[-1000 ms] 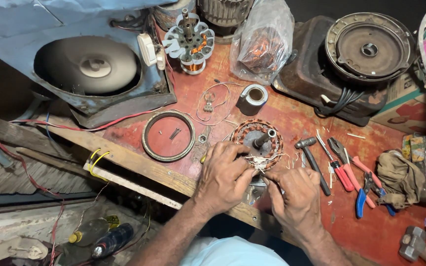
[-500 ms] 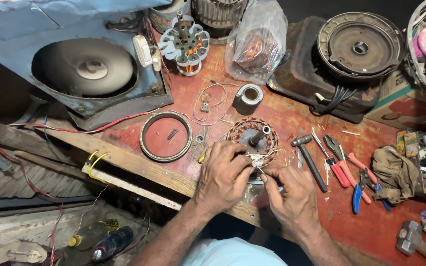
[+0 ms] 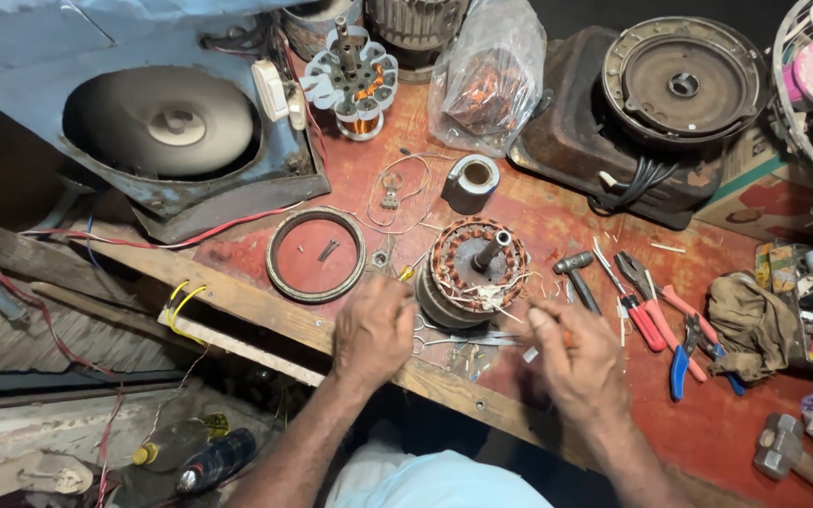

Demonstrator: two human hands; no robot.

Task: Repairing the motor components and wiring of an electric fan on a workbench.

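Head view: the left hand (image 3: pixel 372 331) sits curled at the near-left edge of the stator (image 3: pixel 475 271) on the red bench (image 3: pixel 557 221), fingers bunched (grip too blurred to tell), while the right hand (image 3: pixel 578 356) pinches its fingertips together just right of the stator's white wires (image 3: pixel 491 293), scissors (image 3: pixel 463 337) lying between both hands.

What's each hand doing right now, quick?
Left hand: curled shut beside the motor winding; whether it grips anything cannot be told.
Right hand: fingers pinched, blurred; what they hold cannot be told.
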